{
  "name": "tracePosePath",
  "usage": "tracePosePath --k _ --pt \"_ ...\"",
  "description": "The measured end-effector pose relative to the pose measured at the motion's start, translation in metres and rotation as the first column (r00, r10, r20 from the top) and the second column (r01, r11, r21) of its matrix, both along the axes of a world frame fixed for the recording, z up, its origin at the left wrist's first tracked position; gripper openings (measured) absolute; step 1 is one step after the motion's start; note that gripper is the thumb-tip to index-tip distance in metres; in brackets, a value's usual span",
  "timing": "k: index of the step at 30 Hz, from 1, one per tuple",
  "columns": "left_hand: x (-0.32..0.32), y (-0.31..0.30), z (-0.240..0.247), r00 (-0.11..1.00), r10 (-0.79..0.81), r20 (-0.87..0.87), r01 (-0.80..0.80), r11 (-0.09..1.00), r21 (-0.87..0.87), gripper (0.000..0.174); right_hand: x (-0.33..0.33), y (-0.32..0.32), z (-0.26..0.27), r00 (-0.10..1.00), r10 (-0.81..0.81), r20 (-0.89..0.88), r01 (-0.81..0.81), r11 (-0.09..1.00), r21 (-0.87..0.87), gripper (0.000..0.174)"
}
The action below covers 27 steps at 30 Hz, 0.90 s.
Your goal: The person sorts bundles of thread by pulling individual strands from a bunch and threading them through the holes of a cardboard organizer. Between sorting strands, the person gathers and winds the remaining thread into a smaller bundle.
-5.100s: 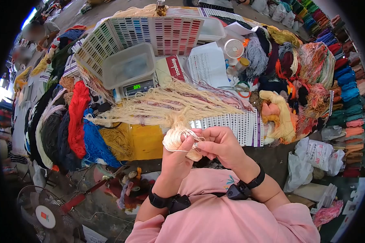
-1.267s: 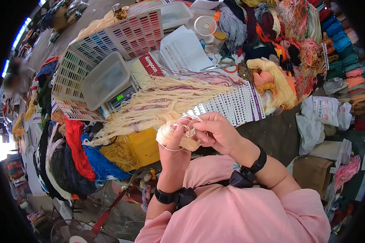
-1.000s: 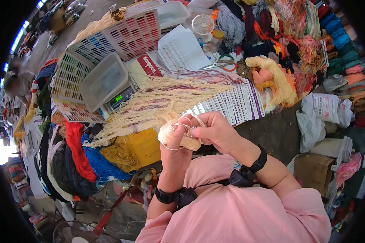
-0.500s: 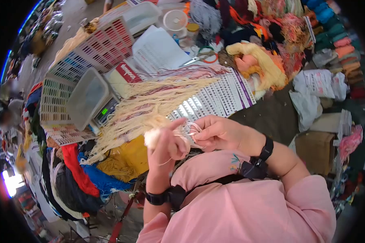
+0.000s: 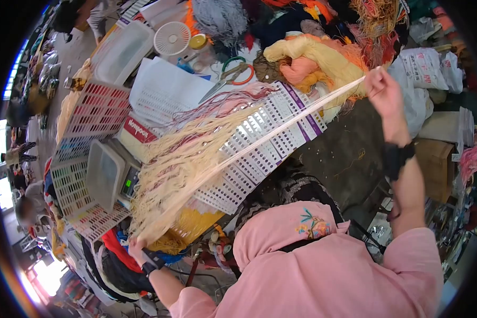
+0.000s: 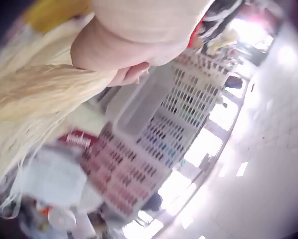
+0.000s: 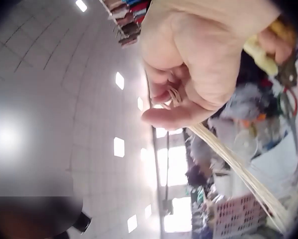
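Note:
A long bundle of cream yarn (image 5: 270, 137) stretches taut across the head view between my two widely spread hands. My right hand (image 5: 382, 95), raised at the right, grips one end in curled fingers. In the right wrist view its strands (image 7: 238, 172) run out below the thumb. Low on the left, my left hand (image 5: 138, 252) holds the other end. The left wrist view shows a loose fan of pale yarn (image 6: 39, 89) passing into that hand, whose fingertips are mostly hidden. Beneath the stretched bundle, more beige yarn (image 5: 196, 143) lies over white cards with holes (image 5: 249, 164).
Scissors (image 5: 213, 91) with red and green handles lie behind the yarn. A clear plastic tub (image 5: 105, 177) stands by a digital scale (image 5: 130, 184) and an upright colour chart (image 5: 93, 122). Yellow and orange skeins (image 5: 297, 50) heap at the back right, near white plastic bags (image 5: 421, 69).
My hands were close together at a small cream hank before my chest. They have moved far apart, the right up and right, the left down and left, drawing the yarn out long. The head view has turned.

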<state>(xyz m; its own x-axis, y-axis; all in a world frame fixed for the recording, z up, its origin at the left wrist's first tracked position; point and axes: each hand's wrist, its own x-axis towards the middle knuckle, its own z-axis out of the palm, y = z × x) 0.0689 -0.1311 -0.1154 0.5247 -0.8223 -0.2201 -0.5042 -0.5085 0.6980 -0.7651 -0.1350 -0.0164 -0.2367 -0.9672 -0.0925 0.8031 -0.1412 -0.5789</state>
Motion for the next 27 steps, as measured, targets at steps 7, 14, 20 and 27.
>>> tracePosePath --k 7,14,20,27 --pt "-0.008 -0.065 0.055 0.715 -0.065 0.696 -0.21 0.93 0.302 0.012 -0.14 -0.021 0.02 0.641 -0.474 -0.604 0.63 0.774 0.06 0.008" --pt "-0.348 -0.142 -0.079 -0.059 0.241 -0.969 0.066 0.969 0.237 0.027 0.008 -0.075 -0.126 0.465 0.353 -0.812 0.204 0.85 0.486 0.008" --pt "-0.563 -0.136 -0.112 0.537 -0.023 -0.843 0.441 0.86 0.257 0.021 0.095 -0.096 -0.238 0.153 0.167 -0.974 0.162 0.968 0.192 0.009" --pt "-0.597 -0.129 -0.15 0.732 -0.442 -0.518 0.59 0.791 0.159 0.012 0.11 -0.094 -0.27 -0.108 0.024 -0.994 0.174 0.985 0.005 0.022"
